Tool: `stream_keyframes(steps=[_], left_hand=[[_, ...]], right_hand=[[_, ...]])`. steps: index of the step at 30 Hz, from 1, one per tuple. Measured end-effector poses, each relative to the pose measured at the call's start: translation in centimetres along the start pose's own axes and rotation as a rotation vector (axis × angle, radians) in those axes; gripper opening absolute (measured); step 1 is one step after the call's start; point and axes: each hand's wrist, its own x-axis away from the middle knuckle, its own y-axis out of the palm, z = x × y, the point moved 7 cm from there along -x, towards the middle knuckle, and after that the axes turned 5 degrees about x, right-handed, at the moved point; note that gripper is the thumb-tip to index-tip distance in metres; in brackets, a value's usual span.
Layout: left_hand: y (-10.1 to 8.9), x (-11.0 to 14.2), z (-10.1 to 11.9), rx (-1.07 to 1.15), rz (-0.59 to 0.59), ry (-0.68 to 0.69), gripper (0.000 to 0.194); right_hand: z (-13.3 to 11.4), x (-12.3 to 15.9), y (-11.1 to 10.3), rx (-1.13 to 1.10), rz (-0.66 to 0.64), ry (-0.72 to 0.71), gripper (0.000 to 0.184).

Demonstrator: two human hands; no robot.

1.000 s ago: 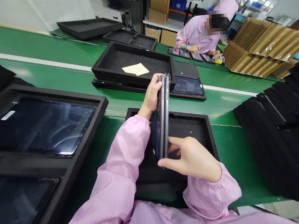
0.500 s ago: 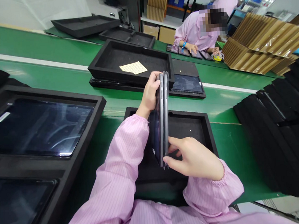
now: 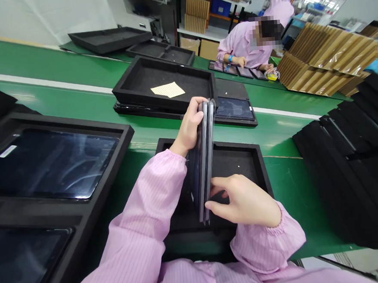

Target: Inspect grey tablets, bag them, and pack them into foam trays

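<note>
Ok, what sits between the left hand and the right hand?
The head view shows two slim, rectangular, grey-edged tablets, side by side, between the left hand and the right hand.

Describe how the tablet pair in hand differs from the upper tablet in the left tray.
The tablet pair stands on edge; the tray tablet lies flat, screen up. The left hand grips the tablet pair and the right hand touches it; no hand touches the tray tablet. Both show a dark face with a white patch.
</note>
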Motion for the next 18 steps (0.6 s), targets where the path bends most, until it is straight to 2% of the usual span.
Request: stream_keyframes(steps=[5,7,9,11,14,18], left_hand=[[0.2,1.6,2.1,-0.060,-0.004,0.067,0.050],[0.0,1.7,2.2,-0.071,-0.007,0.070,0.052],[-0.2,1.6,1.9,-0.067,-0.013,0.071,0.052],[-0.5,1.3,1.7,-0.065,-0.008,0.081,0.050],[-0.9,1.1,1.3,-0.092,0.000,0.097,0.050],[-1.5,1.1,0.9,-0.212,0.032,0.106,0.048]], right_hand=[[-0.1,-0.1,-0.2,-0.114,0.035,-0.011,0.009],[0.0,-0.2,-0.7,-0.149,0.157,-0.021,0.014],[0.1,-0.2,-1.4,-0.151,0.335,-0.048,0.030],[0.0,-0.3,-1.6,-0.147,0.445,-0.097,0.042],[-0.1,-0.6,-1.2,-0.160,0.457,-0.169,0.046],[-0.2,-0.5,-1.3,-0.135,0.469,-0.191,0.048]])
